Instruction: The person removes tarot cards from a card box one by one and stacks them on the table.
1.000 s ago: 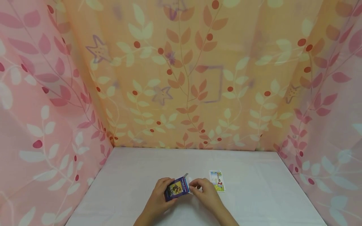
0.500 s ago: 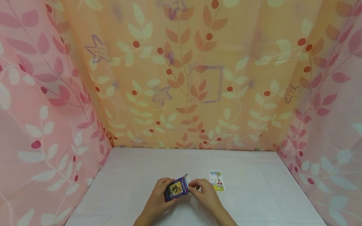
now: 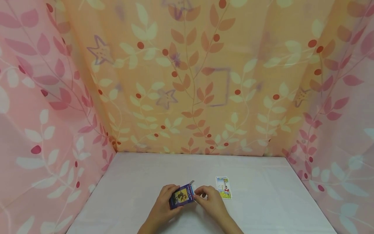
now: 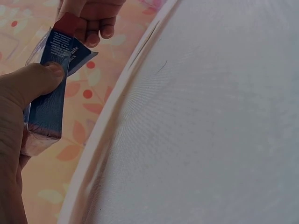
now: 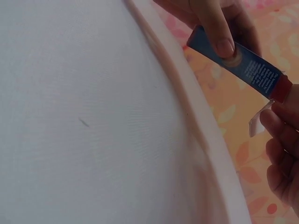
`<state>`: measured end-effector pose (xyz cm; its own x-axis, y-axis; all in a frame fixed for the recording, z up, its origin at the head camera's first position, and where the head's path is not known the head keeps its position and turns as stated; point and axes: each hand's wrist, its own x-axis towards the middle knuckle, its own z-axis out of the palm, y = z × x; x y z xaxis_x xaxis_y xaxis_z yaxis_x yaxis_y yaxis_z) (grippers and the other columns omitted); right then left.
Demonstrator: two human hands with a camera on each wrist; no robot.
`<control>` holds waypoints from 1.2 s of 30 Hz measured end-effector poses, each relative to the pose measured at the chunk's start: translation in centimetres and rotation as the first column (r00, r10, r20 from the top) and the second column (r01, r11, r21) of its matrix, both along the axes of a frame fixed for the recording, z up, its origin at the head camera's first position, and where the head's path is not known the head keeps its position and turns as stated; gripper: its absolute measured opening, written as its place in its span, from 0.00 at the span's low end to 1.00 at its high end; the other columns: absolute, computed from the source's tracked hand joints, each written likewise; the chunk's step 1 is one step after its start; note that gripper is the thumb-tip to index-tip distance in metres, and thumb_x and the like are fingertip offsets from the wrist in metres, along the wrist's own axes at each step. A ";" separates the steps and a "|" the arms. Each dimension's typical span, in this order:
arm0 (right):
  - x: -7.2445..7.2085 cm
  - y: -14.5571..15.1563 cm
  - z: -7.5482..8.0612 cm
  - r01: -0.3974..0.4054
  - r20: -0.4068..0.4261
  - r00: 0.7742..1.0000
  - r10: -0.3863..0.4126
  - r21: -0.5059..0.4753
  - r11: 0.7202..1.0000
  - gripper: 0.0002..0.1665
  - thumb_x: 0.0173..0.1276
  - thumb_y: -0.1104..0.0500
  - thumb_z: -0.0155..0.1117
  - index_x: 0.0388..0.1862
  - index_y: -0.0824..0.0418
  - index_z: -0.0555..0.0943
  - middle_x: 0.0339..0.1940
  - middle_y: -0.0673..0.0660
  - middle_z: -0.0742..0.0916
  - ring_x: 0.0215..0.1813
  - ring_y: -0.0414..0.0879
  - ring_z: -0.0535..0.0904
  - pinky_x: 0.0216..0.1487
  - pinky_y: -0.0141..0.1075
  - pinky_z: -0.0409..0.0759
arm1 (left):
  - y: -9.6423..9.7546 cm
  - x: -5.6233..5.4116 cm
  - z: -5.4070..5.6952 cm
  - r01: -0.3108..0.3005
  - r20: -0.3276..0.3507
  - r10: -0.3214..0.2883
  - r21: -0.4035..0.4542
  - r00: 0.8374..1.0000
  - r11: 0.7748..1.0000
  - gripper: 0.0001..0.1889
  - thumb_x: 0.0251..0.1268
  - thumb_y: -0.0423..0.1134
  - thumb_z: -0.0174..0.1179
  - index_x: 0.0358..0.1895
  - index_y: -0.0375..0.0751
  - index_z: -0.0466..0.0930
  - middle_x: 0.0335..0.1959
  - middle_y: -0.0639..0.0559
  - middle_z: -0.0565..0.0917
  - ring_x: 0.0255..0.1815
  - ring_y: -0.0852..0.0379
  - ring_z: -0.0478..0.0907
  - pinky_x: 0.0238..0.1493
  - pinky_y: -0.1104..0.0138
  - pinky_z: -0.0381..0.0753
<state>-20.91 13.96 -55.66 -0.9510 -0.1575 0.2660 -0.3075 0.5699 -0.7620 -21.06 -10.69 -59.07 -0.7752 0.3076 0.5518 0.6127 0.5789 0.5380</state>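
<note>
My left hand grips a dark blue card box that has a yellow picture and lettering on its front. The box is tilted, its open end toward my right hand. A grey flap sticks up from that end. My right thumb and forefinger pinch at the open end; the right wrist view shows them at its red edge, beside a clear flap. In the left wrist view my left thumb presses the box's narrow side. What lies inside the box is hidden.
A small stack of picture cards lies face up on the white table, just beyond my right hand. Leaf-patterned cloth hangs behind the table and on both sides.
My right fingers have shifted very slightly at the box's open end. The left hand and the box stay almost where they were, and the cards lie unmoved.
</note>
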 end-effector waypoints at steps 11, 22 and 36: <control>-0.2 0.3 0.5 -0.014 0.027 1.000 0.014 0.012 1.000 0.07 0.66 0.49 0.74 0.39 0.48 0.88 0.31 0.39 0.84 0.36 0.36 0.76 0.35 0.30 0.74 | 0.1 -0.3 -0.3 -0.001 -0.024 0.001 -0.005 1.000 1.000 0.43 0.43 0.44 0.83 0.68 0.49 0.75 0.61 0.58 0.75 0.61 0.60 0.73 0.63 0.62 0.80; -0.1 0.5 0.7 -0.050 0.025 0.998 0.050 -0.016 0.999 0.05 0.65 0.53 0.74 0.38 0.51 0.88 0.31 0.41 0.85 0.33 0.34 0.75 0.34 0.29 0.75 | -0.1 -0.3 -0.4 -0.007 -0.041 0.007 -0.001 0.999 1.000 0.43 0.41 0.44 0.85 0.67 0.46 0.77 0.60 0.60 0.75 0.60 0.61 0.73 0.62 0.64 0.80; -0.1 0.6 1.2 -0.046 0.053 0.997 0.049 -0.052 0.998 0.04 0.64 0.57 0.74 0.36 0.51 0.86 0.29 0.42 0.85 0.31 0.34 0.75 0.32 0.29 0.75 | 0.0 -0.1 -0.2 -0.010 0.023 0.009 0.021 1.000 1.000 0.43 0.42 0.44 0.84 0.68 0.53 0.75 0.61 0.61 0.75 0.61 0.62 0.73 0.63 0.62 0.80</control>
